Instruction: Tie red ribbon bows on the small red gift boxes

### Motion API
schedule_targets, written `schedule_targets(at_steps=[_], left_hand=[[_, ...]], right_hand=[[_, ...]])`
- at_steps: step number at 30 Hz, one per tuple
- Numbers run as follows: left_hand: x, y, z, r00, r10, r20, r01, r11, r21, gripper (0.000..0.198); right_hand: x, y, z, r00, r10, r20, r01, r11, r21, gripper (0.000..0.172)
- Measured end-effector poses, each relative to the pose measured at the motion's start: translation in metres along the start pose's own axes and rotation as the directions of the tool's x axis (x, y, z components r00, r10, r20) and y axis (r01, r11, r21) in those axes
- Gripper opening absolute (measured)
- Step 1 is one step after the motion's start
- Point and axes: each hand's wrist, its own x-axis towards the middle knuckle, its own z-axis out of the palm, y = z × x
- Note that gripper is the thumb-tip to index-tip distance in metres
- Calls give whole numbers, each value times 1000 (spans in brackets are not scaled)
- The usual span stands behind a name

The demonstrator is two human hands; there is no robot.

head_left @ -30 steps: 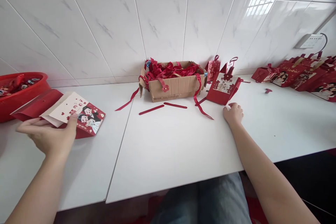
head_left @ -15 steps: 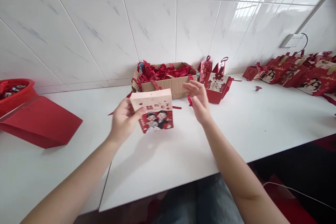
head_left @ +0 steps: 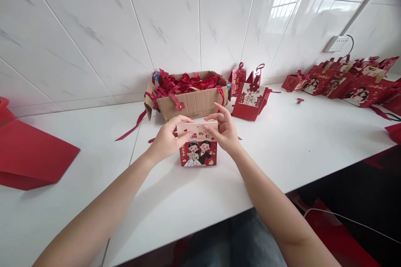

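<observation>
A small red and pale-pink paper gift box (head_left: 200, 153) with a cartoon bride and groom on its front stands upright on the white table. My left hand (head_left: 167, 138) grips its upper left side, thumb on the front face and fingers behind. At the upper right, my right hand (head_left: 224, 131) has its thumb on the front near the top edge, while its fingers curve over toward the back. Both hands hide parts of the printed lettering. Just behind the box is a cardboard carton (head_left: 197, 102) heaped with dark red ribbons (head_left: 188, 82).
A large red folded paper piece (head_left: 34, 154) lies at left. Several small red boxes, one with a printed front (head_left: 250, 99), stand right of the carton. Farther right are several wedding gift bags (head_left: 355, 89). A power strip (head_left: 336, 44) is on the wall; a small red scrap (head_left: 300, 100) lies nearby.
The gift box has come down and right onto the table, turned to face me. My right hand has moved from the air beside it onto its top right. The camera view has shifted slightly.
</observation>
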Motion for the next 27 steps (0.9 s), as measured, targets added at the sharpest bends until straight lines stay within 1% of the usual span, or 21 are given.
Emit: schedule_targets(at_steps=[1,3,5,6,8,10,15,17,20,22,24,27], left_hand=[[2,1,-2,1000,9,-16,-8,998,64,22],[4,1,-3,998,35,-47,-29,992,125,21],[5,-1,-2,997,55,-45,-50,993,105,24],[5,-1,0,998,58,-33,-55,995,83,24],[5,-2,3,999,51,-19,-50,997,55,25],[4,-3,4,999,36,-30,-34,998,53,24],[5,-7,7,997,31,-73,-29,999,20,26],[4,-10,10,997,8,-80,-13,998,-57,27],[3,-15,17,994,-52,-98,30,977,-210,29],[2,-18,22,990,-80,-119,45,961,-273,30],[1,-21,25,988,-83,-133,38,951,-306,30],[2,-27,27,990,-75,-122,22,924,-382,30]], right_hand=[[0,-1,-1,1000,-10,4,11,1000,-27,60],[-1,-3,-2,1000,-15,19,17,996,-86,42],[-1,-5,-4,999,21,38,-17,994,-105,30],[-1,-6,-4,997,54,50,-49,995,-87,28],[-2,-7,-3,988,133,83,-133,991,-3,29],[-3,-8,-1,973,205,108,-214,973,81,30],[-3,-5,6,933,347,95,-359,916,180,33],[-2,-4,7,930,360,78,-368,904,218,33],[-2,-3,8,939,344,23,-338,905,259,30],[-2,-3,10,943,333,-4,-320,910,262,29],[-5,-3,13,946,324,-19,-309,918,247,30],[-7,-3,15,947,317,-46,-299,927,225,33]])
